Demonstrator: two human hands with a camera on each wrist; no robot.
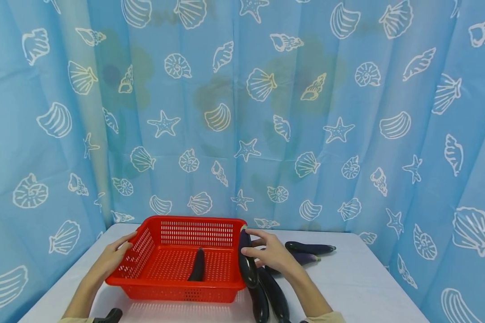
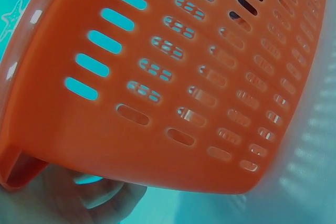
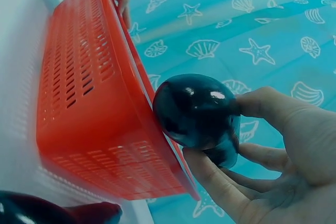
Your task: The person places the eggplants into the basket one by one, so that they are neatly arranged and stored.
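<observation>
My right hand (image 1: 271, 252) holds a dark purple eggplant (image 1: 247, 264) between thumb and fingers, over the right rim of a red plastic basket (image 1: 178, 284). In the right wrist view the eggplant's rounded end (image 3: 194, 111) is against or just beside the rim. At the basket's far left side, my left hand (image 1: 112, 258) grips the rim; its fingers (image 2: 115, 200) show partly behind the wall in the left wrist view. Inside the basket lies one eggplant (image 1: 198, 264). Two more eggplants (image 1: 275, 294) lie just right of it on the table.
Farther right on the white table (image 1: 359, 278) lie other eggplants (image 1: 310, 248), partly behind my right hand and forearm. A blue curtain (image 1: 242, 134) with white shell prints hangs behind the table.
</observation>
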